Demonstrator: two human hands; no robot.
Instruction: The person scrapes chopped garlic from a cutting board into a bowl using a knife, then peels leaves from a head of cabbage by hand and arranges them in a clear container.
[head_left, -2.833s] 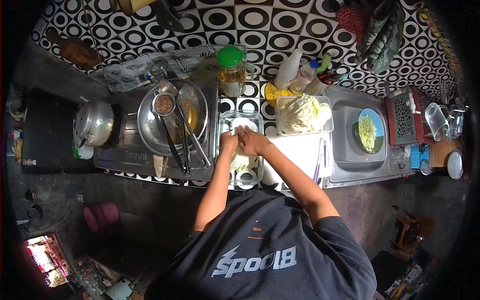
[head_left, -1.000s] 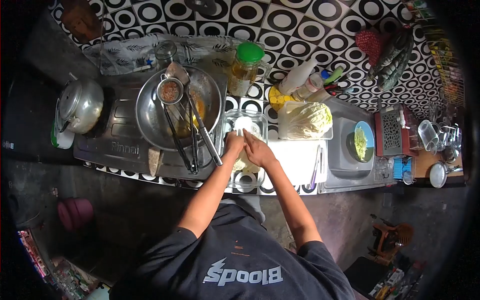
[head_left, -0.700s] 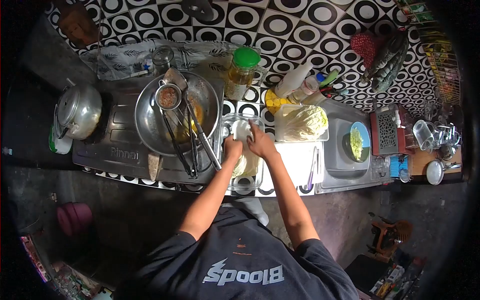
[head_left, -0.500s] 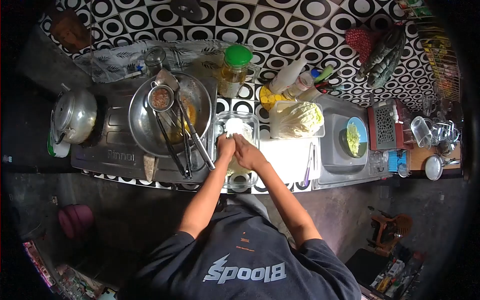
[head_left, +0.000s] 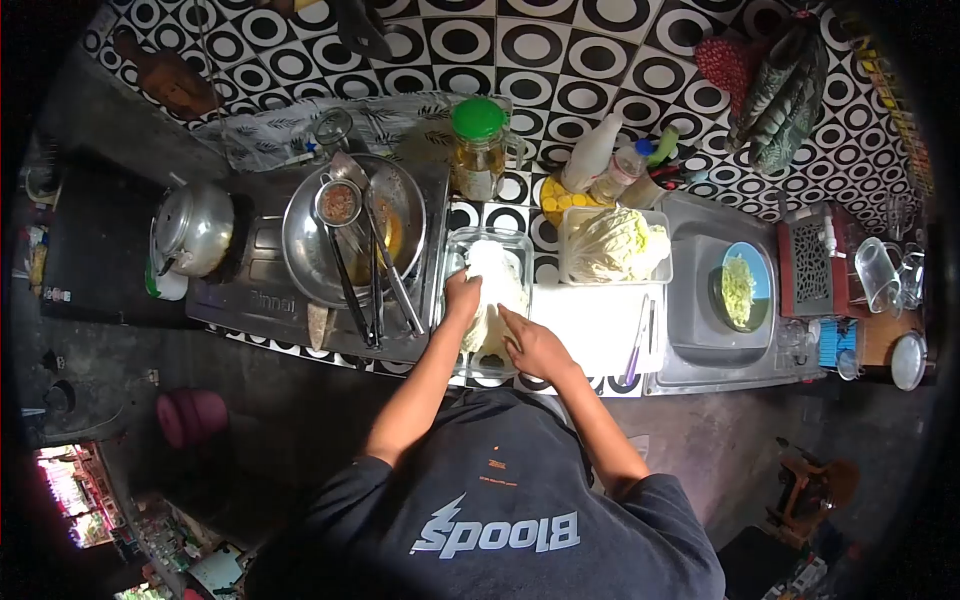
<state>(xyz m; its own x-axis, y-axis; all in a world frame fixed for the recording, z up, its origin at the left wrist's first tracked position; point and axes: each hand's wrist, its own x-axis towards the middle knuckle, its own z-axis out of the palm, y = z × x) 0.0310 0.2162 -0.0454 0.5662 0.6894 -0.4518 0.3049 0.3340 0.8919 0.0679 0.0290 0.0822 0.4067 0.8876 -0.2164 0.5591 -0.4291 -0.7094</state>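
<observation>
A clear rectangular container [head_left: 525, 250] stands in front of me, with pale napa cabbage [head_left: 483, 335] in it, its top washed out by bright light. My left hand [head_left: 462, 297] is closed at the cabbage's left side, the fingertips partly hidden. On the right, my right hand [head_left: 538, 350] points its index finger at the cabbage; the thumb is apart and the other fingers are bent. It appears to hold nothing. Close by on the right are a white cutting board [head_left: 590, 325] and a purple-handled knife [head_left: 635, 350].
A wok [head_left: 300, 245] with a strainer [head_left: 338, 203] and utensils sits on the stove at left, beside a kettle [head_left: 195, 230]. Behind stand a green-lidded jar [head_left: 480, 150] and a tub of cabbage [head_left: 615, 245]. The sink [head_left: 695, 340] holds a blue bowl [head_left: 757, 262] of shredded greens.
My hands were together over the container's upper part. Now they are apart: the right has drawn back toward me and rightward, and the left stays at the cabbage's left side.
</observation>
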